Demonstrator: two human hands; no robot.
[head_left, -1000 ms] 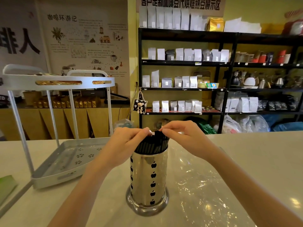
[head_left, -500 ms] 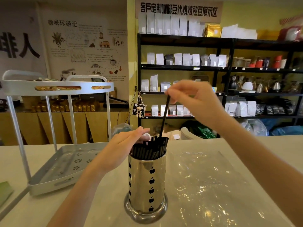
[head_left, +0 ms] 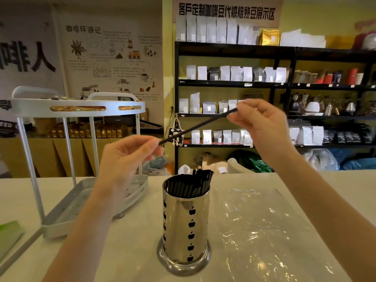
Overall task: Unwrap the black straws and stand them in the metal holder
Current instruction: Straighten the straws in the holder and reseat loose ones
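A shiny metal holder [head_left: 186, 226] with black apple cut-outs stands on the pale counter in front of me. Several black straws [head_left: 190, 183] stand packed inside it, leaning right. One black straw [head_left: 198, 126] is held slanted in the air above the holder. My right hand [head_left: 262, 123] pinches its upper right end. My left hand [head_left: 126, 159] pinches its lower left end. I cannot tell whether a wrapper covers this straw.
A sheet of clear plastic film [head_left: 264, 231] lies crumpled on the counter right of the holder. A grey two-tier metal rack [head_left: 77, 106] stands at the left, its lower tray [head_left: 67, 212] close to my left forearm. A green item [head_left: 8, 235] lies at the left edge. Shelves of bags fill the background.
My right hand pulled one straw up out of the holder and raised it. My left hand left the holder's rim and took the straw's lower end, so it now hangs slanted between both hands.
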